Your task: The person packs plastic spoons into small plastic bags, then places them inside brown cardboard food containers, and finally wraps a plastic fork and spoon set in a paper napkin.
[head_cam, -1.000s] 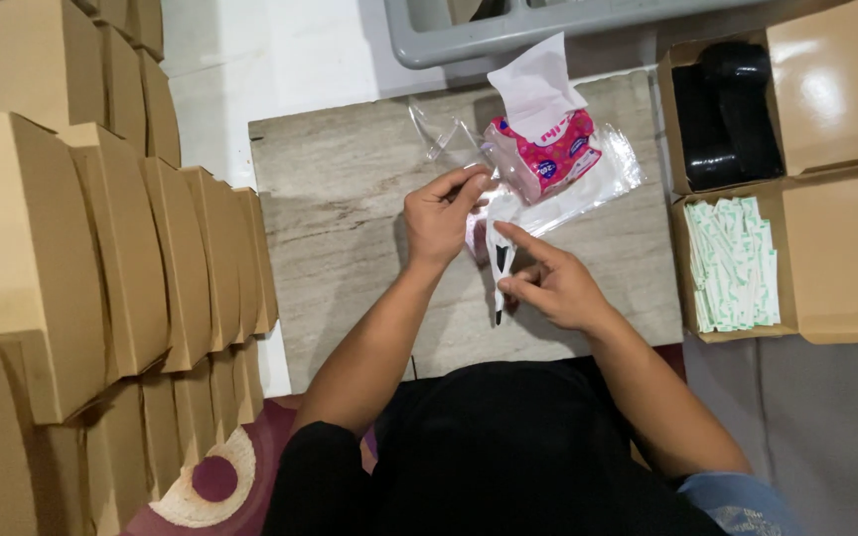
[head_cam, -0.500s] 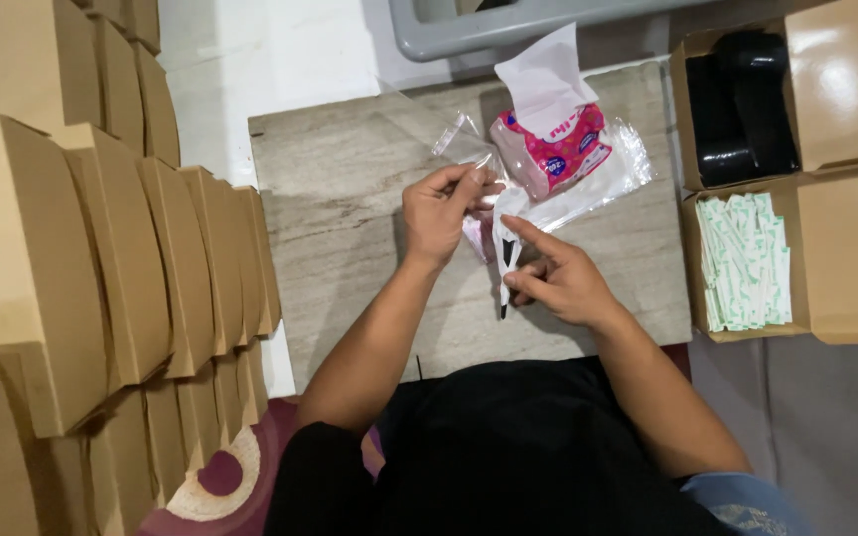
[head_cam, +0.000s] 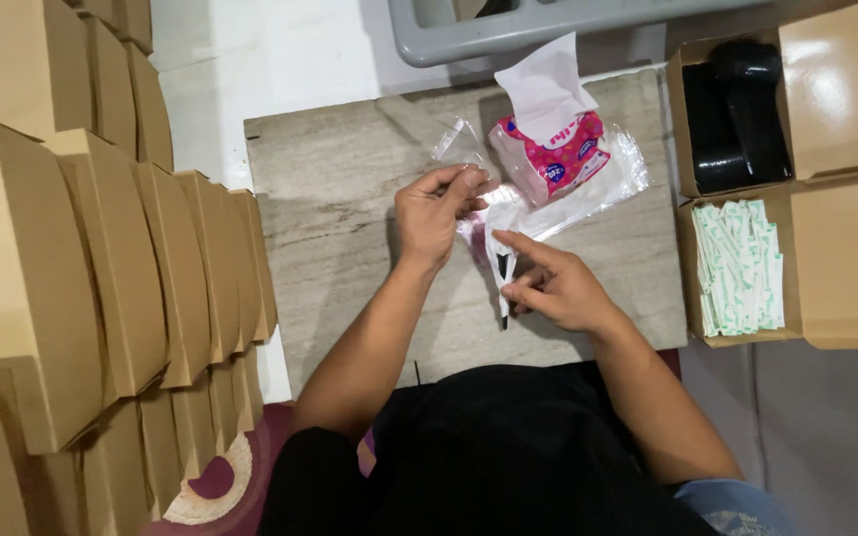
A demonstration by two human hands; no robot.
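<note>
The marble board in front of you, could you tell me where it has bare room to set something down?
The marble board is bare on its left half, between the row of brown cardboard boxes and the left hand. The near strip below the right hand is also free. The far right is crowded: tissue pack, clear plastic bags, both hands.

Pink tissue pack (head_cam: 560,159) on counter, clear wrapper beneath. Brown cartons (head_cam: 101,278) stacked left. Two open brown boxes (head_cam: 836,258) right.
</note>
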